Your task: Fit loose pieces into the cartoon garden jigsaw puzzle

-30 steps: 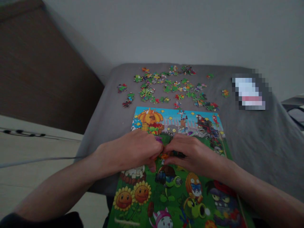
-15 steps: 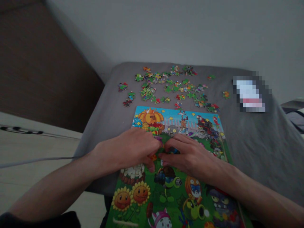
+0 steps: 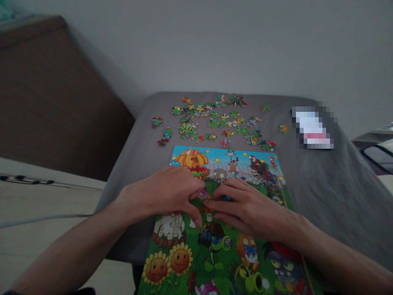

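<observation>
A picture puzzle board (image 3: 196, 264), printed with cartoon plants and zombies, lies lengthwise in front of me. My left hand (image 3: 173, 188) rests over its upper left part, knuckles raised and thumb stretched apart from the fingers. Facing it, my right hand (image 3: 242, 200) reaches in from the right, fingers spread and fingertips on the picture. A pink and orange patch of the picture (image 3: 203, 193) shows between both hands. My left fingertips are hidden behind the hand, so any loose piece under them cannot be made out.
Several loose puzzle pieces (image 3: 187, 129) are scattered beyond the board on the grey cloth-covered table (image 3: 313, 192). A blurred phone (image 3: 313, 127) lies at the right. Brown furniture (image 3: 61, 90) stands left, a pale wall (image 3: 215, 45) behind. A cable (image 3: 46, 221) runs at the left.
My left thumb has moved slightly lower and farther right, and an orange patch beside it no longer shows there. My right fingers stay at the same spot. The view has tilted up a little.
</observation>
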Available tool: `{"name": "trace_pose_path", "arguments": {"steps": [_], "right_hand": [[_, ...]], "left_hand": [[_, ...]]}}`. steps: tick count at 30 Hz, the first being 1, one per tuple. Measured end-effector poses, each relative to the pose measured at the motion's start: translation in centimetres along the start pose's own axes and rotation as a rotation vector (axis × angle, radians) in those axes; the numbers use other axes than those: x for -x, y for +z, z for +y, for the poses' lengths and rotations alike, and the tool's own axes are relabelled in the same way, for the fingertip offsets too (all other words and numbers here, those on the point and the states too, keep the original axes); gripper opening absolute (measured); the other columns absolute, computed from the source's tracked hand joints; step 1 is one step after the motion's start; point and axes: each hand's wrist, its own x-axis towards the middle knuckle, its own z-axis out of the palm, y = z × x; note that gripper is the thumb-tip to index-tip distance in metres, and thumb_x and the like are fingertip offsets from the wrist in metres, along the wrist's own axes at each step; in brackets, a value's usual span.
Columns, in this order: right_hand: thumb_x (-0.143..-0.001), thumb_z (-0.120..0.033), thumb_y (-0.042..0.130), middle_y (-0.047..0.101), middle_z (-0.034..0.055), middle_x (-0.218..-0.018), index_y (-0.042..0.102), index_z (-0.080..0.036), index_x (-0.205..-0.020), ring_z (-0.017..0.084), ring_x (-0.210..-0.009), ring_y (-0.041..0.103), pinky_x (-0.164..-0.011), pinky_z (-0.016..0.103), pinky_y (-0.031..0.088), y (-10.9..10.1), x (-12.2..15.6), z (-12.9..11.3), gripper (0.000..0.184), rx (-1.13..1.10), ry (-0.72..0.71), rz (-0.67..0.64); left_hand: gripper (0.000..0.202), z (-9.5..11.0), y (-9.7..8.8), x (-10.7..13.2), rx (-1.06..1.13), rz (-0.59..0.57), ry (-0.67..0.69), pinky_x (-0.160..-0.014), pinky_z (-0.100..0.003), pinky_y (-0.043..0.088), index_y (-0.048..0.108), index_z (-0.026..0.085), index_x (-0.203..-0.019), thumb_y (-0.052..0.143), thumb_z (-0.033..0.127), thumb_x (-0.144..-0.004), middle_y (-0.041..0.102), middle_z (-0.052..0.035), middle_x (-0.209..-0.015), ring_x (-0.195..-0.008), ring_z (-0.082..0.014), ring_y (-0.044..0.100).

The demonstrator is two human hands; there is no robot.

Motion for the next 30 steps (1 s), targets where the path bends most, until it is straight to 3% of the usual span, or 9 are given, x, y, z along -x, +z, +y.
{"name": "trace_pose_path", "arguments": {"steps": [3, 6, 8, 12, 20, 24, 30], "right_hand": [[-0.103, -0.026, 0.05, 0.068, 0.0071, -0.099, 0.068, -0.018, -0.121, 0.02, -0.094, 0.059, -0.091, 0.04, 0.048, -0.7, 0.1, 1.0, 0.027, -0.072, 0.057, 0.125], [-0.101, -0.026, 0.053, 0.069, 0.0067, -0.104, 0.07, -0.02, -0.117, 0.02, -0.1, 0.059, -0.097, 0.042, 0.046, -1.4, 0.3, 1.5, 0.024, -0.107, 0.065, 0.156], [-0.1, -0.03, 0.055, 0.068, 0.0066, -0.114, 0.07, -0.022, -0.118, 0.021, -0.111, 0.056, -0.103, 0.044, 0.043, -1.5, 0.3, 1.3, 0.024, -0.105, 0.028, 0.084], [-0.099, -0.045, 0.056, 0.061, 0.0045, -0.134, 0.067, -0.028, -0.125, 0.027, -0.13, 0.046, -0.106, 0.047, 0.042, -0.8, 0.1, 0.2, 0.033, -0.013, -0.009, -0.069], [-0.099, -0.049, 0.054, 0.059, 0.0066, -0.14, 0.061, -0.022, -0.131, 0.028, -0.131, 0.047, -0.107, 0.045, 0.044, 0.1, 0.0, -0.1, 0.042, 0.125, -0.016, 0.023], [-0.102, -0.044, 0.049, 0.061, 0.0049, -0.136, 0.06, -0.025, -0.133, 0.025, -0.128, 0.048, -0.11, 0.045, 0.039, -0.4, 0.1, 0.8, 0.038, 0.054, -0.028, 0.111], [-0.1, -0.02, 0.052, 0.071, 0.0053, -0.105, 0.07, -0.019, -0.11, 0.02, -0.104, 0.058, -0.096, 0.039, 0.046, -2.1, 0.7, 4.6, 0.02, 0.036, 0.051, 0.413]], "left_hand": [[0.041, -0.9, -1.0, 0.1, -0.05, 0.12, -0.12, -0.055, -0.029, 0.023, 0.059, 0.019, -0.079, 0.071, 0.058, -0.084, 0.061, 0.0019, -0.067, -0.061, -0.0151, 0.054], [0.032, -2.2, -1.2, -0.1, -0.048, 0.278, -0.195, -0.065, -0.029, 0.034, 0.063, 0.019, -0.093, 0.056, 0.05, -0.098, 0.068, -0.0018, -0.087, -0.078, -0.0183, 0.061], [0.038, -3.2, -0.9, -0.6, -0.036, 0.336, -0.177, -0.077, -0.031, 0.041, 0.063, 0.019, -0.097, 0.053, 0.056, -0.097, 0.069, -0.0043, -0.099, -0.092, -0.021, 0.061], [0.039, -4.6, -0.2, -1.5, -0.024, 0.368, -0.167, -0.09, -0.038, 0.043, 0.065, 0.019, -0.097, 0.052, 0.055, -0.098, 0.066, -0.0057, -0.101, -0.101, -0.0235, 0.058], [0.026, -6.9, -0.5, -2.6, -0.066, 0.599, -0.214, -0.102, -0.043, 0.04, 0.064, 0.018, -0.106, 0.048, 0.038, -0.1, 0.065, -0.0064, -0.109, -0.107, -0.0231, 0.056], [0.022, -8.0, -1.2, -5.1, -0.114, 0.711, -0.253, -0.104, -0.044, 0.042, 0.067, 0.019, -0.105, 0.052, 0.032, -0.097, 0.065, -0.0074, -0.112, -0.112, -0.0255, 0.056], [0.025, -7.2, -4.5, -12.1, -0.165, 0.622, -0.171, -0.109, -0.044, 0.04, 0.067, 0.02, -0.113, 0.055, 0.034, -0.096, 0.064, -0.008, -0.123, -0.122, -0.027, 0.055]]}}
